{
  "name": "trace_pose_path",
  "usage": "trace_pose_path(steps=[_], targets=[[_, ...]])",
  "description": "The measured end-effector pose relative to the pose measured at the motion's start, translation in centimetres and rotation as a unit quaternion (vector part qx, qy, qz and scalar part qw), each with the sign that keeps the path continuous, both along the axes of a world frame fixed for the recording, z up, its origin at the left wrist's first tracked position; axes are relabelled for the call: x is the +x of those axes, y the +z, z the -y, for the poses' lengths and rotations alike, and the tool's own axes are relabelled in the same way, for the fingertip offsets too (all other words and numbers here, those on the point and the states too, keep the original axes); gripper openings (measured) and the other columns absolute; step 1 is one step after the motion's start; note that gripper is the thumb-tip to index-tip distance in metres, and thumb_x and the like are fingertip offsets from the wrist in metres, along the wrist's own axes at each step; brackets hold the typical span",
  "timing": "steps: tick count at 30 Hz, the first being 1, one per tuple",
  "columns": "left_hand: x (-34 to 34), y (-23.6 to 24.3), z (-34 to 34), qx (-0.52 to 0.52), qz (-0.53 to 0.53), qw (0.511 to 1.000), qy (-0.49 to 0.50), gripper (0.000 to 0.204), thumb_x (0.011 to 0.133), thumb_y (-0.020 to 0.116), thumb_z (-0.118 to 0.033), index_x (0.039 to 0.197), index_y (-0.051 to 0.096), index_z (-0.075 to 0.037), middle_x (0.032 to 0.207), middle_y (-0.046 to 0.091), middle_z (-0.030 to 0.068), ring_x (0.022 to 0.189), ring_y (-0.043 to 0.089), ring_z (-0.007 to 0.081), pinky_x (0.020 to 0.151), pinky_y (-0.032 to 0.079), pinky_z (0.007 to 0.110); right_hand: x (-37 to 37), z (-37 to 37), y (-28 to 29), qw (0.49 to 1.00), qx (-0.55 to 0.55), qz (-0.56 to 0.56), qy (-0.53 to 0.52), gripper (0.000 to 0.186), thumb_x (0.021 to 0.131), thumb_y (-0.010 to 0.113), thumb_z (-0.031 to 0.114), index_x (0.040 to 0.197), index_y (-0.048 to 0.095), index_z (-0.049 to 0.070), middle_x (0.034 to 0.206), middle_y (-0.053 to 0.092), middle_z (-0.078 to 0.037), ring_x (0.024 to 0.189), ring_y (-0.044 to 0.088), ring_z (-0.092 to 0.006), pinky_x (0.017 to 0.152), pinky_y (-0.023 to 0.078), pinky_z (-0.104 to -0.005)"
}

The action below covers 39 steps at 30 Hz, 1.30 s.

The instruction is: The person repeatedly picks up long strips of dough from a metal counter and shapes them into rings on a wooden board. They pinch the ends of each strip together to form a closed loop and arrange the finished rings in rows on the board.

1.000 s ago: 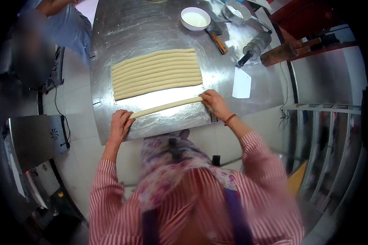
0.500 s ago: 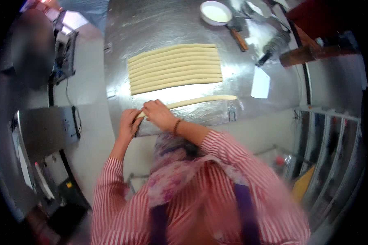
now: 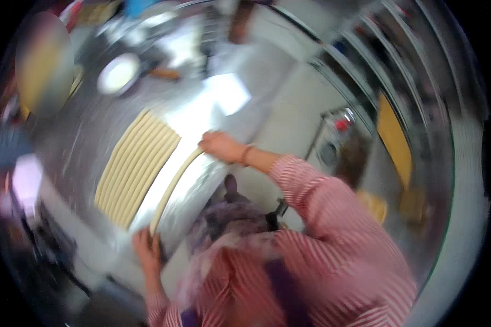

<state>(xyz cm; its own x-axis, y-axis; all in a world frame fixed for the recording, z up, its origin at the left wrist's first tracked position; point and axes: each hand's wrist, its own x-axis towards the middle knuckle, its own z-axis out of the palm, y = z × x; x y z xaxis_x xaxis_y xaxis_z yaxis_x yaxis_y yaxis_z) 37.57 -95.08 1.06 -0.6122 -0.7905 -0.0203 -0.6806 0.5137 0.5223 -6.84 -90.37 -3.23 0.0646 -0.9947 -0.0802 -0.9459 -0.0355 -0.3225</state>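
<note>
A single pale dough rope (image 3: 174,180) lies bowed along the near side of the metal table. Its right end is pinched in my right hand (image 3: 222,146), a beaded bracelet on that wrist. The left end is in the fingers of my left hand (image 3: 147,249), closed around it, though motion blurs the fingertips. Just beyond this rope, a block of several dough ropes (image 3: 136,169) lies side by side on the table, apart from both hands.
Farther back on the metal table (image 3: 82,136) stand a white bowl (image 3: 118,74) of pale contents and a wooden-handled tool (image 3: 165,73). A white scraper (image 3: 227,94) lies at the table's right. Metal racking (image 3: 360,71) and a yellow board (image 3: 394,139) stand to the right.
The view has swung to the right. My right hand has left the rope's left end and travelled along to its right end. My left hand stays at the left end.
</note>
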Motion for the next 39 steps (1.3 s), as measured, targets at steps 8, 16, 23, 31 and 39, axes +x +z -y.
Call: trace_pose_path(steps=[8,16,23,31,39], targets=[[-6.1,3.1,6.1,0.126,0.024,0.983,-0.133,0.023,0.090,0.065,-0.012,0.108,0.062,0.003,0.101,0.059,0.0175,0.096,0.059,0.0324,0.088,0.047,0.044,5.7,-16.1,8.6,0.966,-0.061,0.081,-0.239,0.011,0.078,0.066,0.009,0.087,0.067,0.003,0.101,0.060,-0.014,0.098,0.059,-0.0308,0.077,0.055,-0.0428],[-26.7,10.5,-5.0,0.051,-0.005,0.834,-0.550,0.025,0.084,0.068,-0.011,0.105,0.063,0.003,0.099,0.058,0.0196,0.093,0.056,0.0397,0.086,0.047,0.045,15.4,-46.0,12.1,0.805,-0.049,0.143,-0.574,0.013,0.073,0.065,0.014,0.082,0.069,0.005,0.087,0.063,-0.019,0.092,0.063,-0.0373,0.079,0.053,-0.0478],[-38.6,14.4,-35.0,-0.029,0.001,0.596,-0.803,0.022,0.083,0.066,-0.006,0.103,0.063,0.002,0.099,0.059,0.0204,0.092,0.059,0.0404,0.078,0.049,0.046,26.2,-67.0,15.0,0.631,-0.036,0.142,-0.762,0.015,0.077,0.062,0.015,0.083,0.065,0.002,0.086,0.062,-0.020,0.084,0.061,-0.0384,0.076,0.050,-0.0479],[-42.5,15.0,-65.5,0.100,-0.175,0.589,-0.782,0.028,0.081,0.075,-0.017,0.102,0.066,0.001,0.090,0.068,0.0161,0.080,0.066,0.0303,0.072,0.052,0.038,27.0,-81.8,18.2,0.341,-0.161,0.019,-0.926,0.023,0.078,0.068,0.018,0.092,0.072,0.001,0.083,0.066,-0.021,0.082,0.063,-0.0398,0.077,0.050,-0.0477],[-40.9,3.4,-80.0,0.044,-0.014,0.588,-0.808,0.034,0.080,0.075,-0.020,0.104,0.059,-0.002,0.099,0.062,0.0192,0.089,0.065,0.0373,0.078,0.052,0.049,22.4,-83.7,5.0,0.156,-0.100,0.007,-0.983,0.030,0.078,0.071,0.025,0.089,0.068,-0.003,0.074,0.067,-0.021,0.073,0.065,-0.0366,0.069,0.051,-0.0456]])
